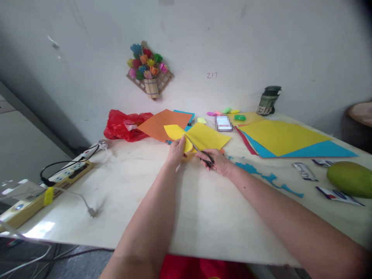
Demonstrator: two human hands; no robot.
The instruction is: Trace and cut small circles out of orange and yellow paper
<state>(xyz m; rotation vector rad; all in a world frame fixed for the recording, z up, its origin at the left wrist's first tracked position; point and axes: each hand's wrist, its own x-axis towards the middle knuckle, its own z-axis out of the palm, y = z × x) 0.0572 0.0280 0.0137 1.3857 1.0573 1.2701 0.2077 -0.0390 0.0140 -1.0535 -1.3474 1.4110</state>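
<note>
My left hand (176, 150) is closed on a yellow sheet of paper (207, 136), pinching it near its middle. Part of the sheet stands to the left of the scissors and a wider part spreads to the right. In my right hand (216, 162) is a pair of scissors (207, 158) with dark handles, my fingers wrapped round the loops. The blades point up and left and lie against the yellow paper, close to my left fingertips. Just behind the paper lies an orange sheet (162, 123). Blue paper scraps (247, 167) are scattered right of my right hand.
At the right lie stacked yellow and blue sheets (290, 135), small packets (304, 171) and a green mango (353, 179). Towards the wall are a phone (223, 123), a bottle (269, 101) and a red plastic bag (123, 126). A power strip (58, 180) with cables runs along the left edge.
</note>
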